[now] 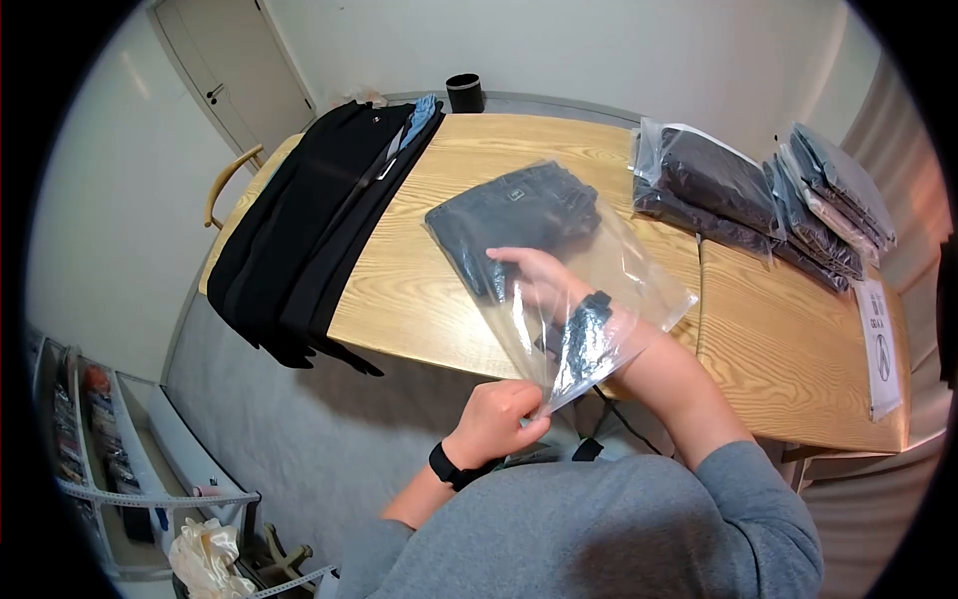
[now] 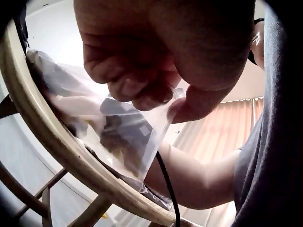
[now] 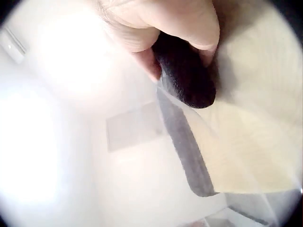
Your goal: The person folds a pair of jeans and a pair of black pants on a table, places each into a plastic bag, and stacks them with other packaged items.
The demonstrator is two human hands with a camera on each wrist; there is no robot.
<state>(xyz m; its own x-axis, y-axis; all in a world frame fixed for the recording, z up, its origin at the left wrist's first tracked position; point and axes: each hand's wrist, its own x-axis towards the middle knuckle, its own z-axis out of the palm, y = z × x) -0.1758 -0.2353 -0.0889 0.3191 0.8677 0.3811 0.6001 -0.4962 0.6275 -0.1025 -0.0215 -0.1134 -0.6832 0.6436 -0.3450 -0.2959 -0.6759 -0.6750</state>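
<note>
Folded dark grey jeans [image 1: 534, 200] lie on the wooden table inside a clear plastic bag [image 1: 647, 275]. My right hand [image 1: 539, 280] reaches into this bag, its wrist and wrist strap behind the film. In the right wrist view, its thumb and fingers grip the folded edge of the jeans [image 3: 184, 71]. At the near edge of the table, my left hand [image 1: 496, 414] pinches a corner of the bag's mouth between thumb and curled fingers. The left wrist view shows the film [image 2: 151, 135] pulled taut from that pinch.
Black trousers [image 1: 309, 210] lie in a layered pile over the table's left side. Bagged garments [image 1: 714, 185] are stacked at the back right, with another bagged stack [image 1: 833, 190] beside them. A flat printed bag [image 1: 878, 349] lies at the right edge. A chair [image 1: 225, 190] stands behind the trousers.
</note>
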